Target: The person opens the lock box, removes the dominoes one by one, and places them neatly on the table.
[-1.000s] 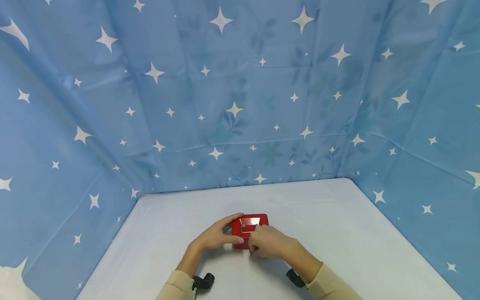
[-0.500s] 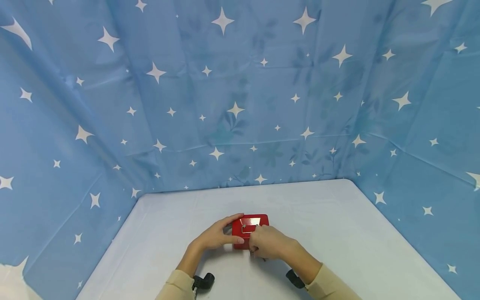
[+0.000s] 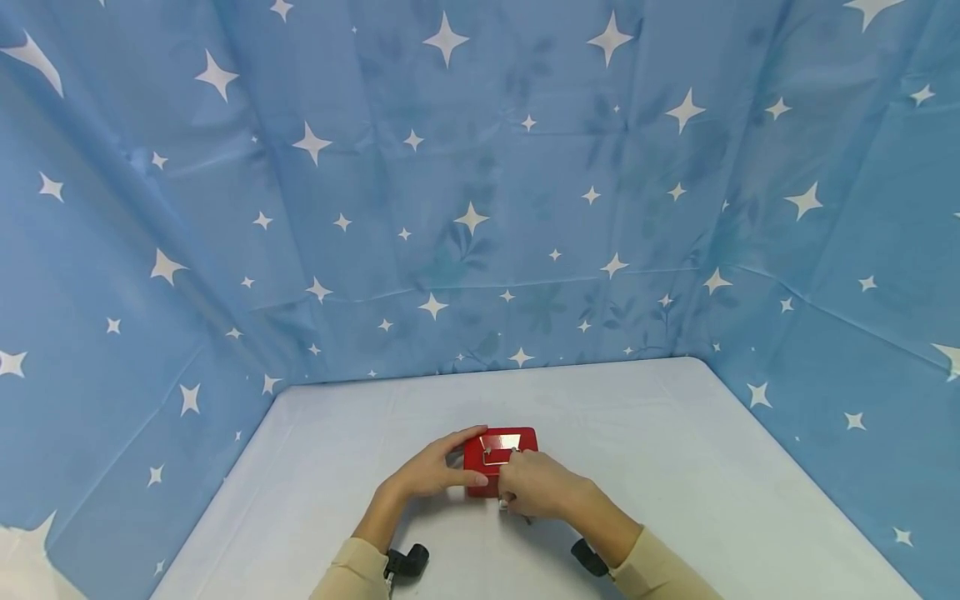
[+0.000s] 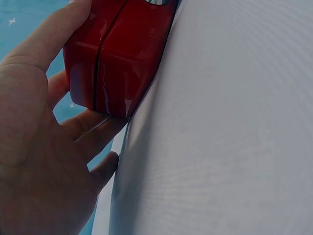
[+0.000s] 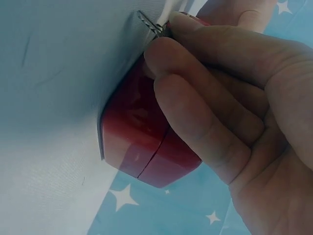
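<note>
Red box (image 3: 491, 468): it sits on the white table (image 3: 615, 408), near the middle, in front of the person. Its lid looks closed, with just a thin dark line between top and bottom.
Handle (image 3: 485, 458): thin metal, lying on top of the lid.
Left hand (image 3: 429, 473): it holds the left end of the box, thumb on the near side and pointing finger at the far edge.
Right hand (image 3: 542, 485): it is at the near side of the box, fingers curled, and seems to pinch a key. The fingers hide most of what they hold.
Key (image 5: 149, 23): small and silver, with little teeth, poking out past the fingertips. Whether another key is in the box cannot be seen.
Metal piece (image 4: 156, 2): round and shiny, on the box; it may be the lock, but only a bit shows.
Step now: it looks like working a key at the lock while the other hand keeps the box from sliding.
Next move: it likely calls for a small, gentle twist, with the key kept straight and the left hand firm. The lid should not be pulled until the lock lets go.
Behind: blue cloth (image 3: 517, 187) with white stars.
</note>
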Available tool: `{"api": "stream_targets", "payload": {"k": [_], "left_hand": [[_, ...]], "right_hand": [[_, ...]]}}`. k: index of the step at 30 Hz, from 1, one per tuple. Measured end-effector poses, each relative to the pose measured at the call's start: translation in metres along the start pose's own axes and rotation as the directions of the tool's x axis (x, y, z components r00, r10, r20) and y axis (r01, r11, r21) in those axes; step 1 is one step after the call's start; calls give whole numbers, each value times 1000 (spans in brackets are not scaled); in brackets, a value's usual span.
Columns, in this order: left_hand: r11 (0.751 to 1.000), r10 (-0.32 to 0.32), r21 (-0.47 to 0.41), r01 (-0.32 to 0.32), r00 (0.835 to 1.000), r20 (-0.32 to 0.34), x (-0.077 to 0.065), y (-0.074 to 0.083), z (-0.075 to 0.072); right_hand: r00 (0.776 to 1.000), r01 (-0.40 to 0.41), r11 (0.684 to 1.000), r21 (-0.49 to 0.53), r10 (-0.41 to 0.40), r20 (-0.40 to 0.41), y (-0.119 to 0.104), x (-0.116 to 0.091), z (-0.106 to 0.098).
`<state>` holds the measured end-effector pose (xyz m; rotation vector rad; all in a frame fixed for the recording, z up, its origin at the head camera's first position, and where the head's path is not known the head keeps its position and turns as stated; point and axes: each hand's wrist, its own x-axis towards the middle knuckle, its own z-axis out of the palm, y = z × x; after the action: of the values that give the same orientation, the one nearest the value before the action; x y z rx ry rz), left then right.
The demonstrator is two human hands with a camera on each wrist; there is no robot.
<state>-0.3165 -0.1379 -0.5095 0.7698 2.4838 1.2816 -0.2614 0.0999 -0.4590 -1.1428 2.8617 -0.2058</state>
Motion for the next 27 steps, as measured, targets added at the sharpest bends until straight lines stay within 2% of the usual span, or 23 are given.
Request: {"api": "stream_targets", "payload": {"k": [7,10,12,15,18,22,25,27], "left_hand": [[1000,-1,5,1,1000,2,1,1,-1],[1000,1,1,-1,1000,2,2,1,-1],[1000,7,-4,-7,1000,4,1,1,-1],[1000,11,-9,-11,1000,6,1,-1,-1],[1000,11,-9,-11,1000,9,1,-2,-1],[1000,19,-4,-19,1000,12,2,-4,0],[999,38,-12,-38,999,16,3,-4,-1],[999,42,-17,-42,999,21,3,-4,-1]], "right_hand": [[997,-55,997,49,52,61,-1,-2,-3],[993,-80,992,101,71,89,0,-3,-4],[995,-74,987,144,63,77,3,-3,-5],[1000,-19,983,184,21,-10,9,-2,-7],[989,43,984,172,-18,-145,16,-2,-10],[951,77,975,210,-8,-311,28,-4,-13],[915,123,947,296,7,-403,37,-4,-13],[900,154,925,346,13,-435,42,-4,-13]]}}
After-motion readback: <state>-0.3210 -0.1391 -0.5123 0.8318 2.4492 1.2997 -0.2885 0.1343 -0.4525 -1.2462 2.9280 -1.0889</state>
